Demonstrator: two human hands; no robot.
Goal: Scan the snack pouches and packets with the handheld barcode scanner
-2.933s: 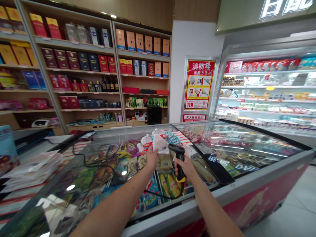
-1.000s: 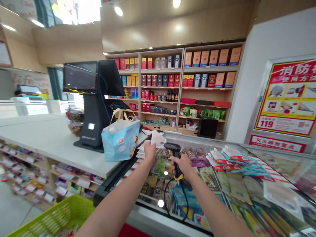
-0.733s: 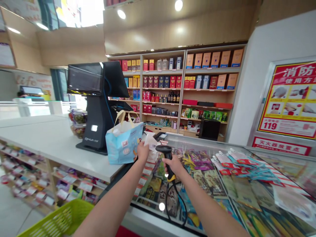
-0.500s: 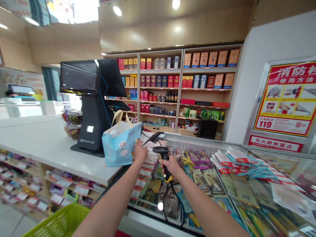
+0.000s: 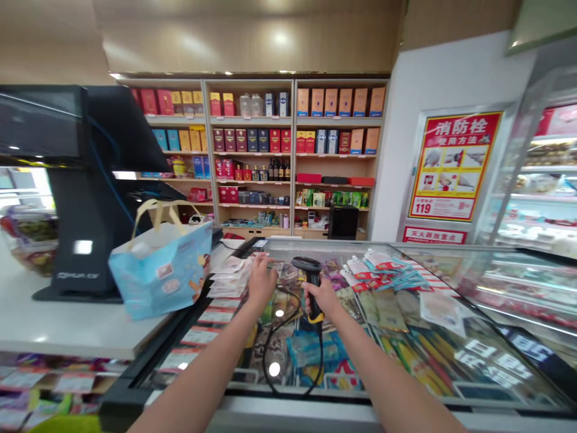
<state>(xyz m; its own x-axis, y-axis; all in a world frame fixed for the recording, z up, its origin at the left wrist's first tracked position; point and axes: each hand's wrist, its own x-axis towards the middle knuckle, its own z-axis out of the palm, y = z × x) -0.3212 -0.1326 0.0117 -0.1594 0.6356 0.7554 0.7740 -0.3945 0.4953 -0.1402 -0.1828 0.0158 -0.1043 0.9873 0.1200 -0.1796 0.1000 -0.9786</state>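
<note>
My right hand was closed around the ribbed grip of a black plastic barcode scanner, with its head tilted up just above my knuckles. A yellow collar sat at the base of the grip, and a glossy black cable looped down from it, to the left below my hands, across the glass lid of a chest freezer. My left hand hung open beside the scanner, its fingers loosely spread, holding nothing that I could see. Just left of those fingers lay a stack of thin white packets, their glossy edges fanned. Farther left, a pale blue paper tote bag with cream handles stood on a smooth white counter. Ahead of my right hand, a heap of shiny red-and-blue sachets lay on the glass.
</note>
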